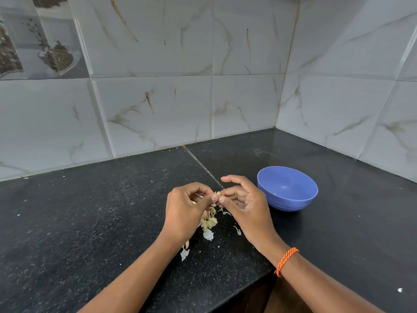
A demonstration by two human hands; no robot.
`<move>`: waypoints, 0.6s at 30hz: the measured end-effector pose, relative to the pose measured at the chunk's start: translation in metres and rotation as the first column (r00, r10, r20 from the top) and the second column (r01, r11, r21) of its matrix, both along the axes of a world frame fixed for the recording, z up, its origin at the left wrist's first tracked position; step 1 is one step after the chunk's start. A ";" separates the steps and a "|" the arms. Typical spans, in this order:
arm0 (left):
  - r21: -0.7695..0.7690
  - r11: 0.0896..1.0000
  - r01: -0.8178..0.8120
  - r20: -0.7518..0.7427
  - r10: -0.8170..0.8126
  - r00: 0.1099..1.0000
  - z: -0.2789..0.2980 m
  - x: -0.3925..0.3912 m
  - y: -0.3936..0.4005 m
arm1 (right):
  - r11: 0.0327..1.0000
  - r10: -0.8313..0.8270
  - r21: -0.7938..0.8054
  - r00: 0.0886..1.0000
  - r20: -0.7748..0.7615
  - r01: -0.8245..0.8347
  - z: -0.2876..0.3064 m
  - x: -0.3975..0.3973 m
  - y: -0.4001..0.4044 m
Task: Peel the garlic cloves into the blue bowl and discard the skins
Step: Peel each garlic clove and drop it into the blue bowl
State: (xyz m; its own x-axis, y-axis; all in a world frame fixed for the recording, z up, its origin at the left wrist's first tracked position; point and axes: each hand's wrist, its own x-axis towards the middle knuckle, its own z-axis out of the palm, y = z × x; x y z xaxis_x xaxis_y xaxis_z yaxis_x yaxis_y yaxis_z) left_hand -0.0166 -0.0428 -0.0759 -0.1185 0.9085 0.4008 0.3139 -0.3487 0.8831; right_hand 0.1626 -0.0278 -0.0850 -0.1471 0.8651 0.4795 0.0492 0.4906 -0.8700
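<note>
Black stone surface (90,222) carried the blue bowl (287,188), just right of my hands. My left hand (184,211) pinched the garlic clove (217,195); my right hand (243,202) nipped its skin. Peeling small, away from the skins (208,220), seemed wisest.

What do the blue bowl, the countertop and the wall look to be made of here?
Blue bowl: probably plastic, matte, even colour, moulded ridges near the base. Countertop: looks like polished black granite, pale speckles, faint reflections, a seam between slabs. Wall: glossy ceramic tiles with a printed marble-vein pattern and visible grout lines.
</note>
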 end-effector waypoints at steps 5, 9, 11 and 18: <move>0.023 0.999 0.026 -0.059 -0.025 0.998 -0.001 0.001 0.001 | 1.000 0.010 -0.004 0.999 -0.035 -0.010 0.001 0.000 0.000; 0.038 0.998 0.048 -0.080 -0.045 0.996 -0.002 0.004 0.001 | 0.999 0.024 -0.020 0.996 -0.087 -0.026 0.002 0.001 0.001; 0.063 0.998 0.031 -0.117 -0.023 0.993 -0.001 0.004 -0.001 | 1.000 0.011 -0.014 0.996 -0.085 -0.012 0.002 0.001 0.002; 0.106 0.993 -0.051 -0.208 0.072 0.975 0.000 0.000 0.001 | 1.000 -0.009 -0.017 0.996 -0.085 0.008 -0.001 0.003 0.005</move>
State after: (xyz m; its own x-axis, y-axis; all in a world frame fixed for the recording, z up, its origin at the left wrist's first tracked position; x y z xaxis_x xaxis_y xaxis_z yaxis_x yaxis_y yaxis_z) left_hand -0.0166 -0.0415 -0.0760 -0.0755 0.8562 0.5110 0.5134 -0.4059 0.7561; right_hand 0.1653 -0.0229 -0.0856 -0.0991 0.8740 0.4757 -0.0208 0.4761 -0.8792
